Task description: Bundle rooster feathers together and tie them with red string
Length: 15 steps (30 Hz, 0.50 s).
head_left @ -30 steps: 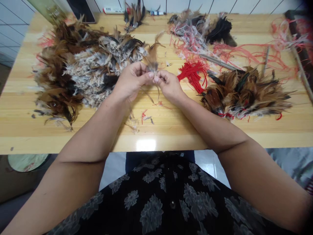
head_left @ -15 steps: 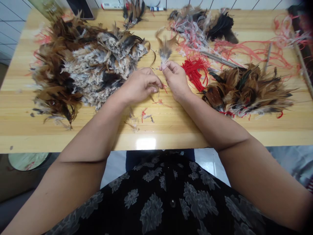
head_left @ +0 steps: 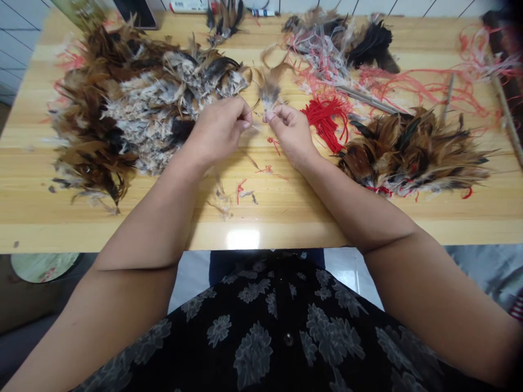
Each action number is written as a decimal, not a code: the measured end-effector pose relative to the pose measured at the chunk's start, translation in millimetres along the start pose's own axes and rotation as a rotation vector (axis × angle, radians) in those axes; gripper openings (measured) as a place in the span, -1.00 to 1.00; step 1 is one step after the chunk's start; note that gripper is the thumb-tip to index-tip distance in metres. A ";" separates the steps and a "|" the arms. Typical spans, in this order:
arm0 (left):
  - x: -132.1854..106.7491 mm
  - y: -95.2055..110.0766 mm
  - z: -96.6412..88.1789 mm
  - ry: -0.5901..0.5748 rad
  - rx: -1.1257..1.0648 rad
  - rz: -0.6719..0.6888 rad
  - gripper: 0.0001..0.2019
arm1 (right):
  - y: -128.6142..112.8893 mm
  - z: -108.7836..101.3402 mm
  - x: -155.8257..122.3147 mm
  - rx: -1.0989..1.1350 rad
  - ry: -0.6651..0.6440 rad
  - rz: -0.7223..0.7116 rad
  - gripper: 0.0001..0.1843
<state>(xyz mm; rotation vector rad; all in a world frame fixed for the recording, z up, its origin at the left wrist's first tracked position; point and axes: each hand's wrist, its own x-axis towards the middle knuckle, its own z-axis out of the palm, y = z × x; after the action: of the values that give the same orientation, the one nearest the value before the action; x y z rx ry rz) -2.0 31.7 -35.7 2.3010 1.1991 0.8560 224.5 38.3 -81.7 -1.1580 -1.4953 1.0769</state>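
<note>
My right hand (head_left: 291,129) pinches the quill end of a small bunch of brown and grey feathers (head_left: 269,87), which stands upright above the wooden table (head_left: 286,218). My left hand (head_left: 220,128) is closed in a pinch just left of it, fingertips almost touching the bunch's base; what it holds is too small to name. A big heap of brown, black and white feathers (head_left: 131,103) lies to the left of my hands. A bundle of red string (head_left: 324,117) lies just right of my right hand.
Another pile of brown feathers (head_left: 412,152) sits at the right. Tangled pink and white strings (head_left: 327,54), black feathers (head_left: 371,41) and thin sticks (head_left: 368,99) cover the far side. Loose feather bits and red thread scraps (head_left: 241,190) lie near the front edge.
The feather bunch passed fully into my right hand and rose upright. My left hand dropped away, then came back up beside the bunch's base.
</note>
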 end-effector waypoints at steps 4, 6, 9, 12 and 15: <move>-2.8 -0.3 -0.2 0.084 0.014 -0.004 -0.71 | -6.0 0.0 -4.5 -0.067 -0.039 0.002 -0.60; -3.9 3.5 -0.3 0.080 0.056 -0.001 -0.76 | -8.5 0.2 -6.3 -0.086 -0.062 -0.003 -0.56; -6.2 11.9 -3.3 0.057 0.141 0.007 -0.80 | -10.3 1.0 -7.2 -0.097 -0.078 0.001 -0.57; -8.9 19.6 -8.1 0.031 0.181 -0.004 -0.81 | -12.4 1.3 -7.5 -0.095 -0.084 0.025 -0.64; -10.2 23.6 -10.6 0.029 0.176 -0.012 -0.81 | -16.8 0.4 -9.2 -0.072 -0.093 0.044 -0.68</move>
<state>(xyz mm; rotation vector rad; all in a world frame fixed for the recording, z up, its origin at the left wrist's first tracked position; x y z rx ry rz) 0.0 11.1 -17.2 2.4235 1.3478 0.8115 222.4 26.3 -66.8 -1.2099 -1.5991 1.1282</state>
